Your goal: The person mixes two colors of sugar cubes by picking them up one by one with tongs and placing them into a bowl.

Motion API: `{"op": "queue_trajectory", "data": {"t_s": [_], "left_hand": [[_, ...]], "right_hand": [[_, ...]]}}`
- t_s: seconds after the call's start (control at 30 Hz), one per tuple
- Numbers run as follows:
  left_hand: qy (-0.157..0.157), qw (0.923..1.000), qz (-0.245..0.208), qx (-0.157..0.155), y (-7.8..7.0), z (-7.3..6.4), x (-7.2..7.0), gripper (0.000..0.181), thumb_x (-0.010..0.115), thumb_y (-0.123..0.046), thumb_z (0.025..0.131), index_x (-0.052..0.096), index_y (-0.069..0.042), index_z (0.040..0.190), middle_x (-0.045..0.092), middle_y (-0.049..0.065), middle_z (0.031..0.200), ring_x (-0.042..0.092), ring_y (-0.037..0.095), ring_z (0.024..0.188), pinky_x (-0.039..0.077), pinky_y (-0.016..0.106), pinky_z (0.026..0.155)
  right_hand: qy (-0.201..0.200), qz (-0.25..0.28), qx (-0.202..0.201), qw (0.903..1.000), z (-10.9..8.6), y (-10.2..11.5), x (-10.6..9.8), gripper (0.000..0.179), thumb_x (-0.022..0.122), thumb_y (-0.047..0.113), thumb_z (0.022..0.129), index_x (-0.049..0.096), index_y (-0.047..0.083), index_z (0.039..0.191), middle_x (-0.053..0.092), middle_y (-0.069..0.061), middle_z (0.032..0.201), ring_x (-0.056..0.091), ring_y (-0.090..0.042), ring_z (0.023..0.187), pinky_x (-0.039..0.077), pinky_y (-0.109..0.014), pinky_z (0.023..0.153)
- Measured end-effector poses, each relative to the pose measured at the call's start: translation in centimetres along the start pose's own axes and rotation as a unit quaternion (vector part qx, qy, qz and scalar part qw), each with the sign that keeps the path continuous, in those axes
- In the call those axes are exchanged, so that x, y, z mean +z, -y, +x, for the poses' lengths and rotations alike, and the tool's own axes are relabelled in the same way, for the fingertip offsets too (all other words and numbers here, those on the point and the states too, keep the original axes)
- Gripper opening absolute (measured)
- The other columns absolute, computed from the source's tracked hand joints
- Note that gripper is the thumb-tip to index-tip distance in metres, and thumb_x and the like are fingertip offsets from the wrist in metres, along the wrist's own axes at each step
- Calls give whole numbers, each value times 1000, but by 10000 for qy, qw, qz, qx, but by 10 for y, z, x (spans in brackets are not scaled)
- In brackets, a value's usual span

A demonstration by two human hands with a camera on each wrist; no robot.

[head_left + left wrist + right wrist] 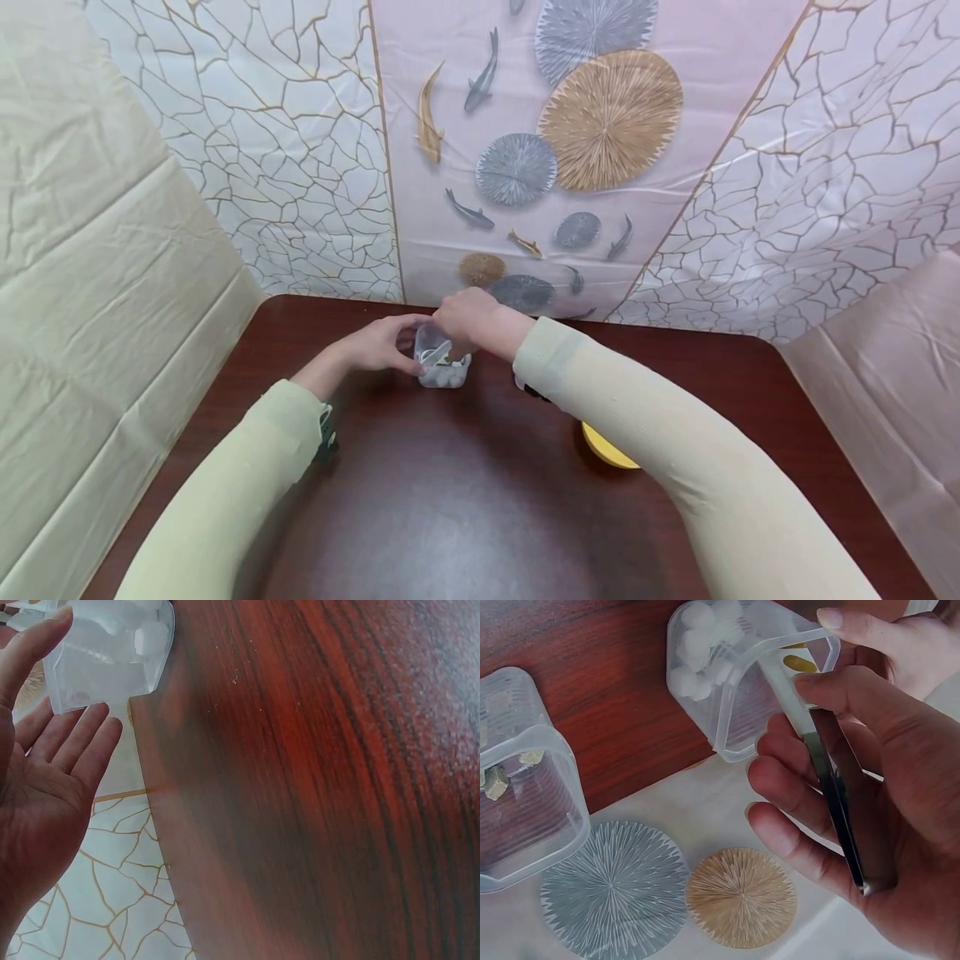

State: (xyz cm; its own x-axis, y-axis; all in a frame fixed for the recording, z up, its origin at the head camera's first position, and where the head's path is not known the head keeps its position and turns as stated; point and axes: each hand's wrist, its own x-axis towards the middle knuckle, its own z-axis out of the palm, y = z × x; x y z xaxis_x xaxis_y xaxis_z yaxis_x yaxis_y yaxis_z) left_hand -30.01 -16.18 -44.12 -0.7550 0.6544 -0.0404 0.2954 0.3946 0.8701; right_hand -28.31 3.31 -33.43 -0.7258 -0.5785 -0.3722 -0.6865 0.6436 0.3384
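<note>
Nearest, a yellow round object [609,450] shows partly beneath my right sleeve [660,425]. Farther off, my left hand [375,343] grips the left side of a clear box [429,338] of white balls [697,645]. On the box's right, my right hand [472,318] pinches tweezers [832,799]; their long axis slants from that hand toward the box's open mouth.
</note>
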Motion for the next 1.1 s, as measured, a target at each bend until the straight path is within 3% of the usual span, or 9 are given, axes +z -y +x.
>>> {"op": "queue_trajectory", "data": {"t_s": [0.3,0.9,1.0,1.1], "left_hand": [[4,10000,-3,51,-2,0,3,86,86,0,86,40,9,158,51,27,156,49,43,147,41,53,122],[3,10000,-45,11,-3,1,2,88,87,0,85,38,8,158,50,27,157,47,45,148,40,55,122],[40,9999,-114,46,-3,1,2,86,86,1,86,39,8,158,50,27,157,47,45,148,40,56,122],[53,9999,-134,36,-3,0,1,84,85,1,86,41,6,158,51,26,155,48,45,147,40,56,121]], "right_hand": [[-149,18,38,9999,4,4,4,42,82,38,92,75,17,128,75,-4,123,71,-24,110,61,-42,95],[-132,121,-14,9998,-2,0,4,43,79,40,96,74,16,131,75,-5,123,71,-25,111,61,-44,94],[-142,157,-6,9998,-5,-3,1,37,77,39,98,75,16,128,75,-4,120,72,-25,107,62,-45,93],[-207,241,-33,9995,-8,-9,-1,26,76,36,99,78,16,115,75,-3,110,71,-23,98,62,-44,89]]}}
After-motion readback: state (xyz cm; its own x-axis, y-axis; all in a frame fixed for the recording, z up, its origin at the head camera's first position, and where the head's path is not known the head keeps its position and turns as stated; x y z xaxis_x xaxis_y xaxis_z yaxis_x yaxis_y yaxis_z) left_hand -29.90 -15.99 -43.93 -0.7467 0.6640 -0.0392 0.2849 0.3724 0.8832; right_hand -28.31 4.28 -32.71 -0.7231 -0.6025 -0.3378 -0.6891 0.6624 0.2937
